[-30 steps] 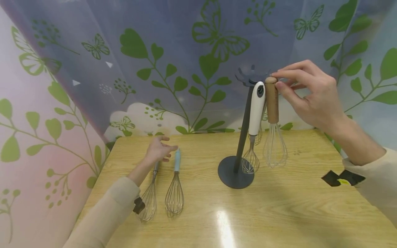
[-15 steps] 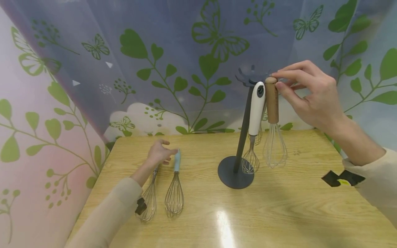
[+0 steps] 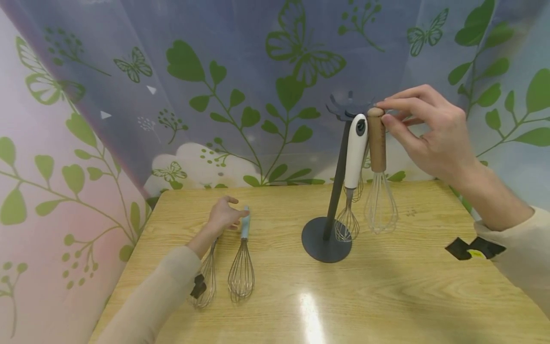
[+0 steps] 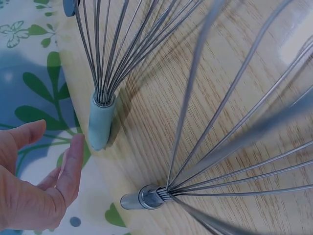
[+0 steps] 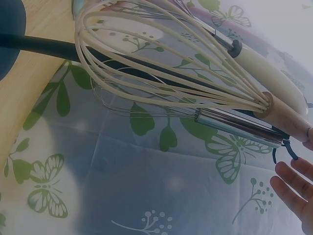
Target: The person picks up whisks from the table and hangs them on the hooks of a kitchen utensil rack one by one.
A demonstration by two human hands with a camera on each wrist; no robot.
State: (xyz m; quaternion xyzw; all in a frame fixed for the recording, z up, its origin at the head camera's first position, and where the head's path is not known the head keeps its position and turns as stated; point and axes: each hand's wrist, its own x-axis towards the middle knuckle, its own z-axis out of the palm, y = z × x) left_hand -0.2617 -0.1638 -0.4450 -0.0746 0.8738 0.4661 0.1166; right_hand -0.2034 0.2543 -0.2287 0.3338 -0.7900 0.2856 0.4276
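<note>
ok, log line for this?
left hand: near blue-handled whisk; right hand: holds wooden-handled whisk; white-handled whisk: hangs on stand

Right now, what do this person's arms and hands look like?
The left hand and right hand wear no gloves. The left sleeve and right sleeve are long and cream-coloured, ending near the wrists. A dark patch shows by the left one; a dark, angular piece with a yellow mark shows by the right. I can't tell what either is.
</note>
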